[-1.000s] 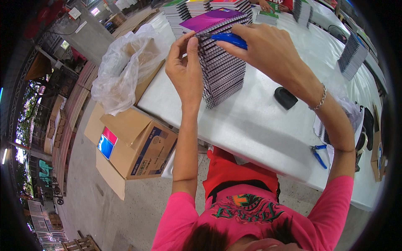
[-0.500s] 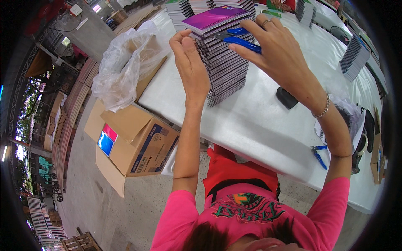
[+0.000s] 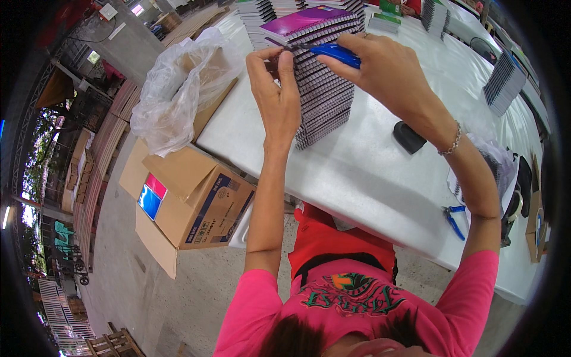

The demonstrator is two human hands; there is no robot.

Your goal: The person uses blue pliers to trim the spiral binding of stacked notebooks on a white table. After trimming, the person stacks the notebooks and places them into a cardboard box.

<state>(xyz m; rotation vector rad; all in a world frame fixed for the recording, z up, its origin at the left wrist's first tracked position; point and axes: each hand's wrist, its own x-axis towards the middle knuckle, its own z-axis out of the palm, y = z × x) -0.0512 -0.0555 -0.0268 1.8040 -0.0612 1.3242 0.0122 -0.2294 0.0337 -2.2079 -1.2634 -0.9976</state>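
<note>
1. Look top center for the stack of spiral-bound notebooks (image 3: 327, 89), purple one uppermost.
2. Have blue-handled pliers (image 3: 338, 55) wrapped in the right hand (image 3: 389, 68), nose by the top coil's left end. See the left hand (image 3: 275, 89) half-curled there, thumb near fingers; can't tell if gripping wire.
3. Probably best to steady that end, keep fingertips clear, not scuff the cover.
4. Mind other notebook piles (image 3: 256, 24) crowding behind, second pliers (image 3: 455, 223) lower right, open carton (image 3: 196, 205) lower left.

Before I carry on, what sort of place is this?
Most likely a workshop or warehouse: a tall stack of spiral-bound notebooks stands on a big white table, an open cardboard box sits beside it, and what looks like a wooden pallet lies on the bare grey floor.
</note>
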